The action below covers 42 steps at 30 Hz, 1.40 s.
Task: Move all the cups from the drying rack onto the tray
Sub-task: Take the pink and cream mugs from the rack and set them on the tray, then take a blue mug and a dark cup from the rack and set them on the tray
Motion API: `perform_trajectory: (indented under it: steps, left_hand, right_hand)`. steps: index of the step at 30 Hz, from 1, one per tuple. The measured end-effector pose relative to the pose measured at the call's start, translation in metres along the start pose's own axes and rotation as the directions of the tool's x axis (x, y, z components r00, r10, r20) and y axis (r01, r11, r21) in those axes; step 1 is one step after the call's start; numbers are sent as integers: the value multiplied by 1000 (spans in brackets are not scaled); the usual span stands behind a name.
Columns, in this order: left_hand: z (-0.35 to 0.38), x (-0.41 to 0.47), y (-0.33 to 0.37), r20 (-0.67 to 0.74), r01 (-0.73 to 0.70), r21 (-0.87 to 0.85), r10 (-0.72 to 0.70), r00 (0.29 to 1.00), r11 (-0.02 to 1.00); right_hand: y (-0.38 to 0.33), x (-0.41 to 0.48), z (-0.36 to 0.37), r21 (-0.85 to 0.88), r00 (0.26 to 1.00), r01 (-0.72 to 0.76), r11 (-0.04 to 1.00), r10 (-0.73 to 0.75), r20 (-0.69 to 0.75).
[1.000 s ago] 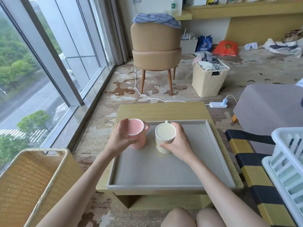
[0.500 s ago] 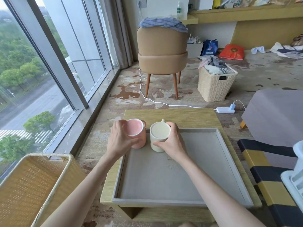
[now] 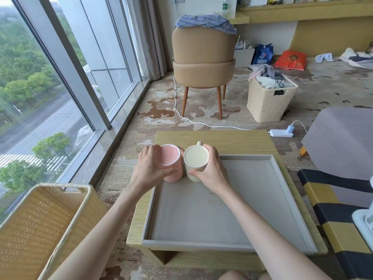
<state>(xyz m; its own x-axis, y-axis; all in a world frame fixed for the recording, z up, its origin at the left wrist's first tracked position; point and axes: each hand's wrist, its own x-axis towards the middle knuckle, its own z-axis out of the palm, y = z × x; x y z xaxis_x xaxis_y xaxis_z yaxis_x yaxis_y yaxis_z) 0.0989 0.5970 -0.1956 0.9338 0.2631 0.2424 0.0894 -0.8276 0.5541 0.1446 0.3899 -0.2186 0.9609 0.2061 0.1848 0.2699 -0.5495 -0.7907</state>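
Pink cup [image 3: 171, 163]: we held it upright at the tray's 11 o'clock corner, touching the cream cup at its 3 o'clock.
Cream cup [image 3: 196, 162]: upright, handle pointing to 12 o'clock.
Left hand [image 3: 149, 171]: we had it wrapped around the pink cup.
Right hand [image 3: 212, 171]: we had it closed around the cream cup.
Tray [image 3: 281, 184]: grey, on the low wooden table [image 3: 238, 140].
Drying rack [image 3: 364, 223]: white, only an edge showed at 4 o'clock.
Wicker basket [image 3: 40, 223]: at 8 o'clock.
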Motion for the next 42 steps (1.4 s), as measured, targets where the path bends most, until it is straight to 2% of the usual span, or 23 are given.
perform_trajectory:
  steps: [6, 11, 16, 21, 23, 27, 31, 34, 37, 42]
  left_hand:
    - [-3, -1, -1, 89, -33, -87, 40, 995, 996]
    - [-3, -1, -1, 108, -22, -125, 35, 994, 992]
    - [-5, -5, -1, 150, 14, -145, 8, 989, 989]
    - [-15, -10, 10, 211, 3, -63, 10, 978, 998]
    - [-21, -12, 20, 170, -45, -29, 49, 984, 999]
    - [-36, -16, 55, 49, -188, -33, 190, 981, 982]
    - [-35, -28, 107, 24, -276, -126, 281, 959, 953]
    - [-17, -47, 156, 69, -383, -182, 400, 914, 906]
    - [9, -70, 210, 99, -515, -191, 538, 837, 836]
    - [56, -119, 300, 164, -697, -176, 719, 675, 695]
  right_hand:
    - [-4, -8, 6, -95, 999, -38, 995, 38, -5]
    - [1, -8, 2, -99, 997, -22, 995, 29, 71]
    - [-4, -9, 5, -132, 998, -57, 990, 61, 23]
    - [-12, -12, -5, -167, 991, -77, 983, 95, 100]
    - [-19, -14, -16, -173, 989, -59, 983, 81, 120]
    - [-36, -25, -61, -170, 999, 26, 985, -21, 30]
    - [-44, -59, -133, -194, 988, 73, 978, -97, -118]
    - [-39, -100, -194, -258, 974, 63, 964, -116, -194]
    - [-27, -148, -253, -363, 969, 16, 931, -104, -223]
    - [-1, -227, -342, -599, 977, -124, 791, -9, -214]
